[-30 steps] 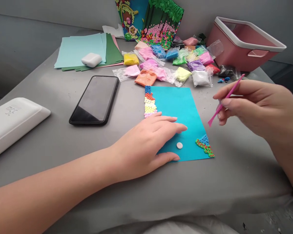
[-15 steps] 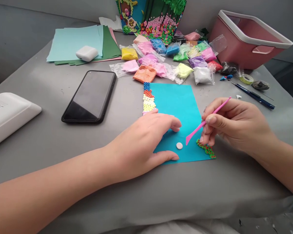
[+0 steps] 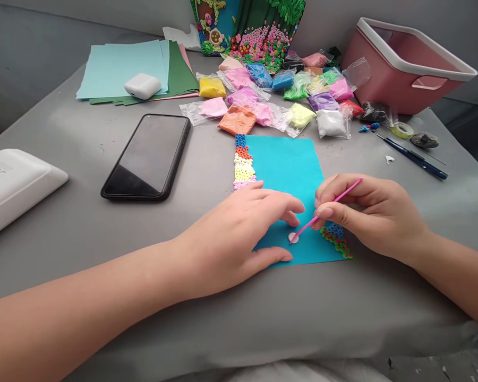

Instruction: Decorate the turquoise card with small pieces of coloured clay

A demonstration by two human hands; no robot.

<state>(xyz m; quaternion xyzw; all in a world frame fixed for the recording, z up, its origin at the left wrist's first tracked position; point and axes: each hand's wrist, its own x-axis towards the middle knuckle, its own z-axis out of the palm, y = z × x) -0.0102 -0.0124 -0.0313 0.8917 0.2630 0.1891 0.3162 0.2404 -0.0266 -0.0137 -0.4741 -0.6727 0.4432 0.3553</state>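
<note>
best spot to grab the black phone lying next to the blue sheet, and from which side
Probably by its two long edges near the middle, coming straight down from above. The black phone lies flat, screen up, on the gray table cover, so only its thin sides offer purchase. Both long edges have bare cover beside them, away from the left hand.

We see a thin pink stick (image 3: 334, 204) slanting down to the left, its lower tip touching a small white clay disc (image 3: 293, 238). The disc lies flat on a bright blue sheet (image 3: 287, 164), near the sheet's front edge. The sheet lies flat on the grey surface, with a column of coloured clay dots along its left edge and a clay cluster in its front right corner.
</note>
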